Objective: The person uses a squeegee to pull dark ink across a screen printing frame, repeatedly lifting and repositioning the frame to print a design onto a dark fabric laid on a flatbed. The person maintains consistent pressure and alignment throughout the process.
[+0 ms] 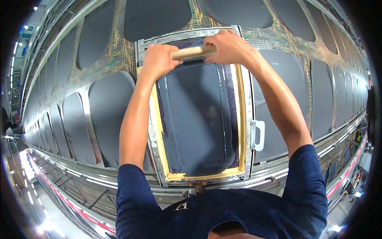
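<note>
Both my arms reach forward over a metal-framed printing screen (247,159) edged inside with yellow tape. My left hand (159,59) is closed round the left end of a wooden-handled squeegee (193,53). Round its right end my right hand (227,46) is closed too. The squeegee lies crosswise near the far end of the screen, its blade mostly hidden by handle and hands. Beneath it the dark mesh (195,115) stretches toward me, with thin pale streaks down both sides and dark purple ink along the edges.
A white handle (259,135) sticks out from the frame's right side. Rows of dark, rounded panels (111,107) lie on the long table to both sides and beyond. Metal rails (99,181) run along the near edge.
</note>
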`<state>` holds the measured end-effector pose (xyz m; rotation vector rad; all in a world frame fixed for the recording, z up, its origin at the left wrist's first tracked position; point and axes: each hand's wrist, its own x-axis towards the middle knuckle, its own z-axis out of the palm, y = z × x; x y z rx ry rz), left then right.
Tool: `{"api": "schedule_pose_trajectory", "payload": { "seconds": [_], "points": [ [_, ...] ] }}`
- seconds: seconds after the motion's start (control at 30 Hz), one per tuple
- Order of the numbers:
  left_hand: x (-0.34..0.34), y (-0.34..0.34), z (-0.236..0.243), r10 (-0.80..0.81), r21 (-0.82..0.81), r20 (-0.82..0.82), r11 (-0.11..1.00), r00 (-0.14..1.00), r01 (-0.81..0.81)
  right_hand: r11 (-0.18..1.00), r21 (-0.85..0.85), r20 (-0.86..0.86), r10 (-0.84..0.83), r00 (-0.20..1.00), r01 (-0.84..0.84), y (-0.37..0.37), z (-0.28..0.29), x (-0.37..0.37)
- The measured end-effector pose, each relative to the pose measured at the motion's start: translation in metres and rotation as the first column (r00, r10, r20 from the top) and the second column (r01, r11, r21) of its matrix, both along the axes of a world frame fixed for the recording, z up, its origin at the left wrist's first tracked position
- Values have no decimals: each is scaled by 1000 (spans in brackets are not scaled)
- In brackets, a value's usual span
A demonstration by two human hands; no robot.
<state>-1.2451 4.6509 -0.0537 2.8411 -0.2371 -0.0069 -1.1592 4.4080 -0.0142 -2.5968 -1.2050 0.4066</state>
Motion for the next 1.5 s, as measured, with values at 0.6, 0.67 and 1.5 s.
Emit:
{"api": "schedule_pose_trajectory", "payload": {
  "seconds": [0.6, 0.67, 1.5],
  "points": [
    [-178, -57, -10, 15, -66, -47, 998, 999, -18, 998, -61, 42, -5, 999, 8, -42, -38, -171],
    [-240, -80, -8, 17, -31, -108, 999, 994, -21, 1000, -25, 29, 18, 999, -18, -66, -38, -233],
    [13, 17, -13, 23, 54, 86, 998, 996, -28, 999, -23, 49, -41, 998, 42, 27, -40, 25]
  ]
}}
